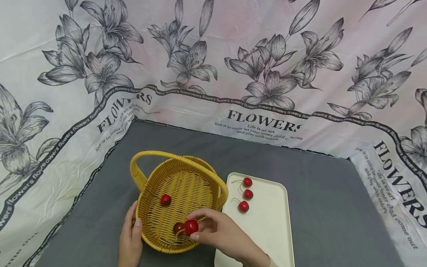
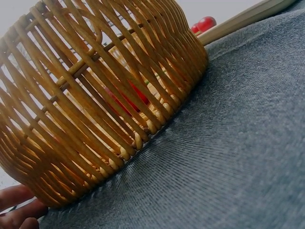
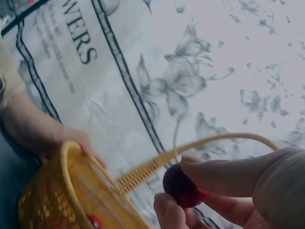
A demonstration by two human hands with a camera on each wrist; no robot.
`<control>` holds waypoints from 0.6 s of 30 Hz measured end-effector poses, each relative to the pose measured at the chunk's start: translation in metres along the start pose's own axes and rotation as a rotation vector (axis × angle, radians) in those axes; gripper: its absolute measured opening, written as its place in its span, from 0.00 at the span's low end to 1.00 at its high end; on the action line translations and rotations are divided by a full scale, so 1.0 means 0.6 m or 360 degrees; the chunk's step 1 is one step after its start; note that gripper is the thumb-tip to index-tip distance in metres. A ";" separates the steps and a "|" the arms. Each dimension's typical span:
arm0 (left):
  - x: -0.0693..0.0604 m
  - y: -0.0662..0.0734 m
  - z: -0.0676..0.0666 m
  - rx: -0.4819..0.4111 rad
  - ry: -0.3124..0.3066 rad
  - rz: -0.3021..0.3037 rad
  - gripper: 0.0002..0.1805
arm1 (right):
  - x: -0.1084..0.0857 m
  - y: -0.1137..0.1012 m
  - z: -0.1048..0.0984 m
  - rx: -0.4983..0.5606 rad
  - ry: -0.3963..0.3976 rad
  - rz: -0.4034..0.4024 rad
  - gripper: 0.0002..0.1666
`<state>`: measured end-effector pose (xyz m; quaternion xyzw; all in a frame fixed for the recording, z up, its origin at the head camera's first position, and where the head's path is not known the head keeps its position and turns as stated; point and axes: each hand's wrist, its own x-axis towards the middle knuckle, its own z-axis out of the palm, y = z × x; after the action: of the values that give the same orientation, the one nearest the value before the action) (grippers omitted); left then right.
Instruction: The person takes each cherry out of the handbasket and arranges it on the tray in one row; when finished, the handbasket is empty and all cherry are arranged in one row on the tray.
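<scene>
Cherry [image 1: 191, 227], round, glossy red, pinched by right hand [image 1: 224, 233] over yellow wicker basket [image 1: 190, 194]; left hand [image 1: 131, 237], unclenched, braces side. I'd lower gently before loosening.

- You can read "FLOWERS" in big black letters [image 1: 261, 119] on the cloth [image 1: 221, 44], at the left, back and right; a fold hides the last letter at the back.
- Under it, you see small words [image 1: 260, 131]: "Life is an art", "live it in color let your inner child come out", "and play with colors". Some letters are bent.
- On the cloth's black stripe [image 1: 230, 101], you see "flowers" again and again.
- Your right wrist view shows "WERS".
</scene>
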<state>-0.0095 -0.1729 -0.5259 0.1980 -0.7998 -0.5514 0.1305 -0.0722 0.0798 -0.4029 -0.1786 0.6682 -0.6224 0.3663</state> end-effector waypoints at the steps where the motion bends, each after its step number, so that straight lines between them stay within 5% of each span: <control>1: 0.000 0.000 0.001 0.0002 0.0001 -0.0001 0.27 | -0.012 0.001 -0.005 -0.0019 0.0037 0.0005 0.19; 11: 0.000 0.001 0.003 -0.0001 0.0045 0.0020 0.26 | -0.107 0.038 -0.062 -0.0164 0.0351 0.0125 0.26; 18: -0.001 0.003 0.002 0.0016 0.0033 0.0005 0.26 | -0.100 0.108 -0.104 -0.0376 0.0979 0.0321 0.27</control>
<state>-0.0100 -0.1710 -0.5246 0.2032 -0.8015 -0.5450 0.1387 -0.0623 0.1757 -0.4517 0.0432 0.8291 -0.5261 0.1843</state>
